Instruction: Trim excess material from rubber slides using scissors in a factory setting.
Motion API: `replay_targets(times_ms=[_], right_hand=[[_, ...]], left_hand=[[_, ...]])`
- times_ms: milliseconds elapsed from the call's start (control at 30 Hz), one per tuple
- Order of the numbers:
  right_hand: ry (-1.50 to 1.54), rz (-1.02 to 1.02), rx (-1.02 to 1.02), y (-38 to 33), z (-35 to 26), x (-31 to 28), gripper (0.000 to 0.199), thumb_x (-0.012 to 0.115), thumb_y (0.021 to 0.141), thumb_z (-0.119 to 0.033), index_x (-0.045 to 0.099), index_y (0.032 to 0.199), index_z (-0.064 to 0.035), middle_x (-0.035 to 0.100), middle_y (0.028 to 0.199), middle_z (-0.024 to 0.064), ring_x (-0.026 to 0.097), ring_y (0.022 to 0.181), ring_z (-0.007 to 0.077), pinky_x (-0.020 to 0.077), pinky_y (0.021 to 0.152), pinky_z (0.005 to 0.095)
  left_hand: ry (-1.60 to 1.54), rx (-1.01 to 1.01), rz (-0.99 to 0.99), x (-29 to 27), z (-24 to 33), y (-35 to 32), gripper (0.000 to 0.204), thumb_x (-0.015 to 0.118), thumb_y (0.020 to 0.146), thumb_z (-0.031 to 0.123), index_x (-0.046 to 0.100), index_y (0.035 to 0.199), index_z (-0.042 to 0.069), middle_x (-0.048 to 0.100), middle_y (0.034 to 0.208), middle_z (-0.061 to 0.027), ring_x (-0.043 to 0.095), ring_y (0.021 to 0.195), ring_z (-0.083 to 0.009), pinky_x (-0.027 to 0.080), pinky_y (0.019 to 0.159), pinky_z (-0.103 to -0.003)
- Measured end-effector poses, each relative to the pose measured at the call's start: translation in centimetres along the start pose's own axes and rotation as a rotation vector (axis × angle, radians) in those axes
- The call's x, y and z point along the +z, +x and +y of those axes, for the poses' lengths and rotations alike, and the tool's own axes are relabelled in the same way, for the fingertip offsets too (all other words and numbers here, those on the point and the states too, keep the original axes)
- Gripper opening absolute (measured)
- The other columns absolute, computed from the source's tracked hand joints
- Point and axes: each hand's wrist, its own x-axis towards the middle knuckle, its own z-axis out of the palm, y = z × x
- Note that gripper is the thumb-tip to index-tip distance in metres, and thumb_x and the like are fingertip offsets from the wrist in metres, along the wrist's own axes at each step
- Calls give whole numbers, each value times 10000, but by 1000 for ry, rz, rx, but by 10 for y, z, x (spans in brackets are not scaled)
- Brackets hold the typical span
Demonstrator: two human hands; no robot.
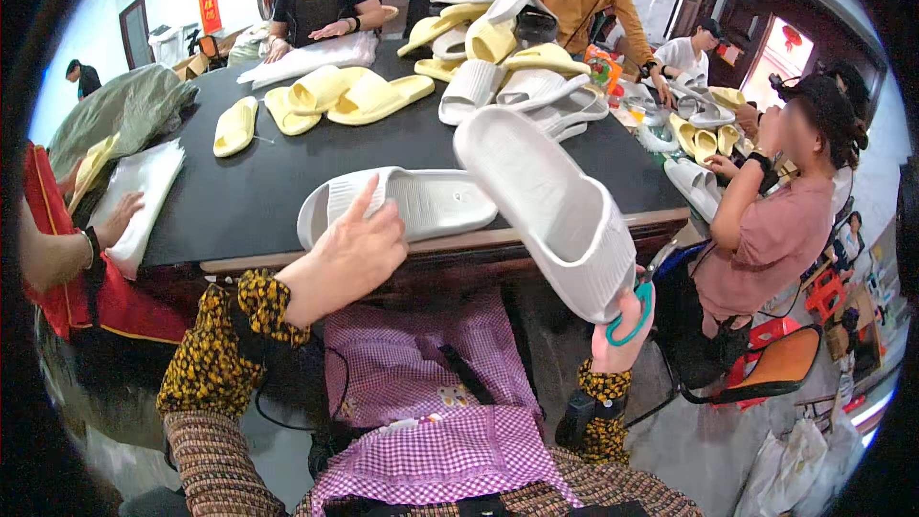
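Note:
A light grey slide slipper (412, 201) lies on its sole at the near edge of the table. Over its strap rests my left hand (349, 249), with the index finger stretched out and the others loosely bent, not gripping it. My right hand (624, 333) holds up a second grey slipper (550, 206) by its toe end, its heel tilted up to the left. Hooked on the same hand are scissors with teal handles (632, 316), the blades pointing up and away. The right fingers are partly hidden behind the slipper.
Yellow slippers (383, 96) lie farther back, beside a heap of grey and yellow slippers (488, 38). A stack of clear plastic bags (144, 196) is at the left, under another person's hand (117, 222). Co-workers stand across and at the right, near an orange chair (775, 364).

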Motion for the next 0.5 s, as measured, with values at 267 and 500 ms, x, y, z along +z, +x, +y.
replay_targets(times_ms=[267,500], right_hand=[[-329,-139,-33,13,8,-1,500,634,804,-122,460,1238,57,538,1181,96,520,1051,170,396,935,299],[-537,-399,-24,54,-11,24,429,631,810,-140,488,1180,22,547,999,50,533,875,115,420,772,246]], left_hand=[[-379,-413,243,25,-19,-30,315,550,756,-4,602,1060,60,445,1369,-188,400,1269,-366,310,1046,-465],[-424,-874,48,66,-52,-78,374,565,845,102,518,1209,33,555,1192,-231,505,1109,-402,402,943,-465]])
